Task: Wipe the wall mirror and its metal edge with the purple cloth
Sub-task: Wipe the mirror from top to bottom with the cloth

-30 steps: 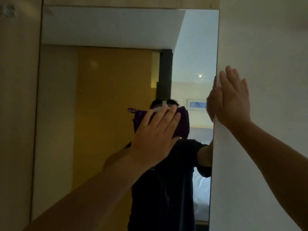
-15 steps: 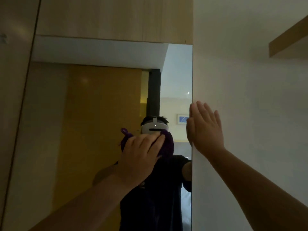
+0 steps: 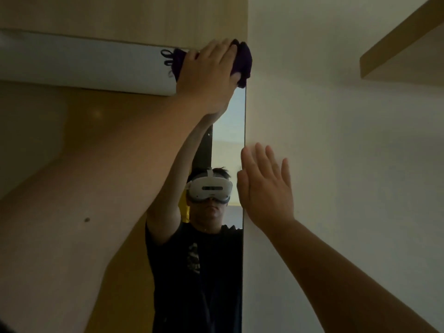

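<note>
Head view: the tall rectangular wall mirror (image 3: 120, 164) fills the left and centre, bounded above by a light wooden panel (image 3: 120, 15) and on the right by its thin dark metal edge (image 3: 244, 121), which meets a plain white wall (image 3: 348, 164). The left hand (image 3: 207, 73), arm raised, is closed over the bunched dark purple cloth (image 3: 243, 61) and presses it into the mirror's top right corner, where the cloth overlaps the metal edge and touches the wooden panel; loose loops of cloth show at the hand's left side. The right hand (image 3: 265, 188) lies open and flat, fingers spread, on the white wall just beside the metal edge, holding nothing. A light wooden shelf (image 3: 403, 44) projects from the wall at upper right. The mirror reflects the person wearing a white headset and dark shirt.
</note>
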The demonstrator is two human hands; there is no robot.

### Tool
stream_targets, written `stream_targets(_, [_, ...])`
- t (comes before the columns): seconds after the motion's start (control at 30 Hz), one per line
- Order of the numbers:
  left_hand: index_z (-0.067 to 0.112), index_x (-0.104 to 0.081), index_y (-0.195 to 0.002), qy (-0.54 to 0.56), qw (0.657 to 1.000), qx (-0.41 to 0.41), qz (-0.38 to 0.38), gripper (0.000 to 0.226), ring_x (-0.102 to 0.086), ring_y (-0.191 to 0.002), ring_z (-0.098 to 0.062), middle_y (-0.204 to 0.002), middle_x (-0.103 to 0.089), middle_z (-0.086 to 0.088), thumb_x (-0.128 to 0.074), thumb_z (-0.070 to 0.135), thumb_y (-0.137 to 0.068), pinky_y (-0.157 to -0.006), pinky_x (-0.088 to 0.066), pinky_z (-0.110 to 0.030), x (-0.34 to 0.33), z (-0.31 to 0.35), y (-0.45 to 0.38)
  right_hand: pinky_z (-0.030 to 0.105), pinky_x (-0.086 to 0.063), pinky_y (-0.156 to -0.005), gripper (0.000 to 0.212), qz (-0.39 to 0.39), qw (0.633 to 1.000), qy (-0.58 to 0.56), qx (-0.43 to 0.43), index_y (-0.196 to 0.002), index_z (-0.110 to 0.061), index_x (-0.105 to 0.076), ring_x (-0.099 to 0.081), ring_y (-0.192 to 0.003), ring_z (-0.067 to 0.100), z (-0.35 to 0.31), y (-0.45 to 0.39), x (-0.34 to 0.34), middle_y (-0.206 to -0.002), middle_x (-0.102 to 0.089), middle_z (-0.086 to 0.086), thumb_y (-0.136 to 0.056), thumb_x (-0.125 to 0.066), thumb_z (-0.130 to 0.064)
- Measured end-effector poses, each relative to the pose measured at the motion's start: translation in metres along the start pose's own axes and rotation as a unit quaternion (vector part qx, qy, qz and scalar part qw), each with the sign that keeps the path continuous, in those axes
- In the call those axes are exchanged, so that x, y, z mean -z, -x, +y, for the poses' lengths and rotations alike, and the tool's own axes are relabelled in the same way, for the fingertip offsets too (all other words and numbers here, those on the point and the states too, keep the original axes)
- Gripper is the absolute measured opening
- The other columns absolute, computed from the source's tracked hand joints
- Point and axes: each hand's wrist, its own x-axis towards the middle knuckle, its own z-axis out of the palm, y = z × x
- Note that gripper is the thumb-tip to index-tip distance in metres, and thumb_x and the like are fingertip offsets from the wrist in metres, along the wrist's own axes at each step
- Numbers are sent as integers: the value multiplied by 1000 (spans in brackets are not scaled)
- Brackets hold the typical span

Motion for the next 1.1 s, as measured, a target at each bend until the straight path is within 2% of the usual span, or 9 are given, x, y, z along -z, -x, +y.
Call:
stream_targets(0.1, [14,-29,-155,-4,998,-57,-6,58,-23,-149,-23,-162,-25,-4,-31,45,-105,-115,-23,-44,-2,5,35,47,2,-122,58,8,1000,-22,2,-156,-25,-21,-2,-153,25,0,-1,2,-165,-17,9,-105,-6,-47])
stream_targets(0.23, [15,-34,-152,2,996,-84,3,58,-29,-146,-23,-160,-32,-5,-36,45,-103,-114,-27,-46,-8,17,99,49,-7,-123,53,91,986,-134,-26,-145,-14,-47,-19,-151,26,4,-6,8,-160,-31,13,-105,-22,-37])
stream_targets(0.37, [13,-36,-151,10,992,-127,-21,60,-31,-146,-26,-158,-34,-7,-40,47,-102,-115,-26,-48,-10,42,178,46,-8,-124,55,125,971,-191,-67,-145,-6,-46,-22,-150,24,8,-8,14,-158,-34,13,-103,-22,-33])
stream_targets(0.5, [12,-36,-151,30,986,-162,-36,58,-31,-146,-29,-158,-34,-9,-41,45,-103,-116,-27,-49,-17,64,265,41,-4,-123,59,105,972,-192,-89,-146,-7,-44,-22,-150,23,1,3,14,-158,-34,12,-103,-18,-36])
stream_targets(0.63, [12,-35,-152,24,981,-183,-60,55,-32,-146,-29,-160,-32,-9,-39,41,-106,-116,-30,-49,-18,68,318,45,-6,-123,57,66,980,-169,-83,-146,-8,-45,-23,-150,25,-7,31,9,-158,-36,12,-103,-20,-36])
stream_targets(0.73, [16,-43,-149,26,975,-213,-52,51,-42,-139,-27,-154,-42,-6,-51,33,-102,-112,-31,-44,-17,61,358,46,-5,-124,58,28,988,-133,-72,-148,-10,-43,-20,-151,23,-11,51,10,-159,-33,11,-104,-19,-39])
stream_targets(0.83, [16,-50,-143,42,972,-228,-31,42,-51,-124,-25,-143,-54,-5,-46,19,-101,-101,-37,-38,-7,48,369,45,-2,-124,55,-4,994,-97,-55,-151,-13,-38,-14,-152,22,-22,62,14,-162,-28,9,-105,-25,-40])
stream_targets(0.97, [14,-54,-139,72,974,-214,-27,42,-57,-115,-25,-135,-59,-6,-56,18,-98,-92,-41,-37,15,17,380,43,1,-123,51,-18,998,-52,-26,-152,-16,-35,-13,-153,23,-47,73,24,-162,-26,7,-105,-36,-37])
stream_targets(1.1, [11,-54,-139,80,983,-162,-11,48,-59,-112,-26,-133,-61,-8,-68,19,-94,-88,-46,-40,41,-46,400,40,6,-123,54,-52,999,2,7,-152,-19,-32,-13,-153,22,-90,88,28,-162,-26,5,-104,-39,-44])
